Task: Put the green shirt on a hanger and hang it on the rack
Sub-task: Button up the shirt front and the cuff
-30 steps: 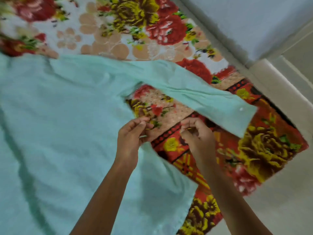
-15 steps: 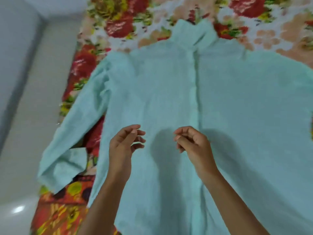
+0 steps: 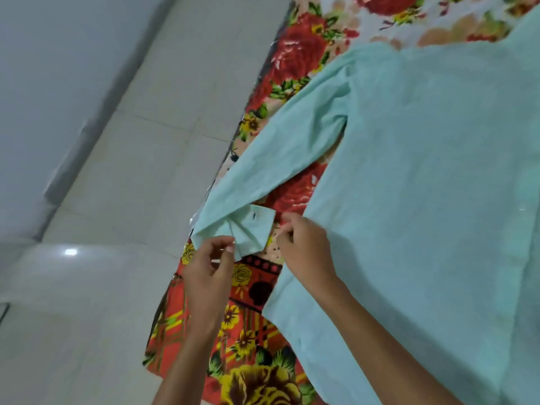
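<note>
The pale green shirt lies spread flat on a floral blanket. Its sleeve runs down and left and ends in a folded-back cuff with a dark buttonhole. My left hand is at the cuff's lower left edge, thumb and fingertips pinching the cloth there. My right hand hovers at the cuff's right corner with its fingers curled; whether it grips the cloth is unclear. No hanger or rack is in view.
The red, yellow and orange floral blanket lies on a pale tiled floor, its edge just left of the sleeve. A light wall rises at the far left. A bright reflection shows on the tiles.
The view swung from the shirt's right sleeve, across its front, to its left sleeve. Both hands moved from above the shirt's middle to the folded cuff, and the left hand took hold of it.
</note>
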